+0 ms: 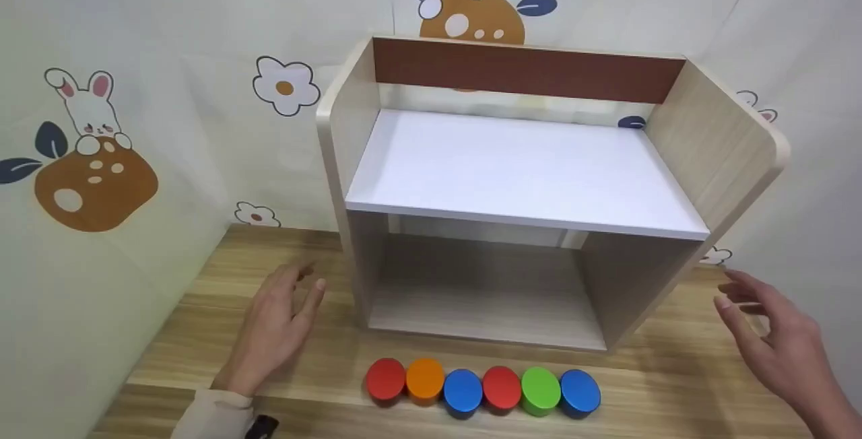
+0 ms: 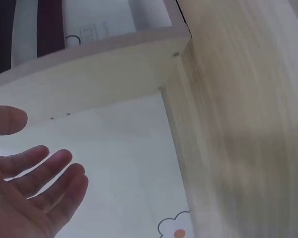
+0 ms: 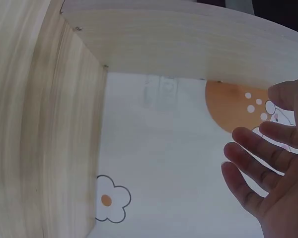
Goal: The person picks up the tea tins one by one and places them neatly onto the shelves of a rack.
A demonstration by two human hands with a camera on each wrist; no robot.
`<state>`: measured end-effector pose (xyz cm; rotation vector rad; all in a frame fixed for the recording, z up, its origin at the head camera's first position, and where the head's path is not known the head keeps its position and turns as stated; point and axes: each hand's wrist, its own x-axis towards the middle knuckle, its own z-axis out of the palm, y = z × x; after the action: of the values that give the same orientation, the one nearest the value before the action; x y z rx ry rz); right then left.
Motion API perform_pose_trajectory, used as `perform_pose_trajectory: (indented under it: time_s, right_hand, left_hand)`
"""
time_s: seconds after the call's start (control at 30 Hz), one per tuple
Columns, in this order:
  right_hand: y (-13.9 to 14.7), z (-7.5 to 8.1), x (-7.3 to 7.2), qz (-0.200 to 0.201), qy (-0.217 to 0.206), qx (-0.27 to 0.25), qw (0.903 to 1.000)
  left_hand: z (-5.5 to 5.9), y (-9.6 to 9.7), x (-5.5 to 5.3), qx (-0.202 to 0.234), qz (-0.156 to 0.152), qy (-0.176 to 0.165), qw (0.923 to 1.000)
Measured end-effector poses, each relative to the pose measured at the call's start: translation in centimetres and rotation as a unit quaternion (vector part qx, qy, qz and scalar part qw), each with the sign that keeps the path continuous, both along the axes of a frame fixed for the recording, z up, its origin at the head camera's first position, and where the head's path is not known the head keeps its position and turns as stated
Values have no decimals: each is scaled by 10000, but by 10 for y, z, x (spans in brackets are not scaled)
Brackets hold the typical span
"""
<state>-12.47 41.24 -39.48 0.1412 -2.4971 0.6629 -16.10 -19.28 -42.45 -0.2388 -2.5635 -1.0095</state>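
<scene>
A small wooden shelf unit (image 1: 525, 170) with a white middle board and a brown back rail stands on the table. To its left my left hand (image 1: 273, 328) hovers, fingers relaxed and apart from the side panel. On the other side my right hand (image 1: 781, 338) is held out with loosely bent fingers, holding nothing. Both wrist views show the open palms of the left hand (image 2: 39, 188) and the right hand (image 3: 273, 163) near the outer side panels (image 2: 99, 84). In front of the unit several round pieces stand in a row, among them an orange one (image 1: 425, 380) and a green one (image 1: 541, 389).
The wood-grain table (image 1: 310, 385) runs back to a pale wall covering (image 1: 202, 8) printed with rabbits and flowers. More pieces in the row are a red one (image 1: 386, 380) at the left end and a blue one (image 1: 580, 392) at the right end.
</scene>
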Motion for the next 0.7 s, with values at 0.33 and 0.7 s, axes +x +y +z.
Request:
perform_pose_trajectory:
  time_s: [0.33, 0.7]
  right_hand:
    - [-14, 27, 5, 136, -17, -631, 9979]
    - [-30, 68, 1, 1498, 734, -1432, 9755]
  left_hand:
    - [-8, 12, 14, 566, -142, -63, 9983]
    - [-14, 24, 31, 504, -292, 32, 9983]
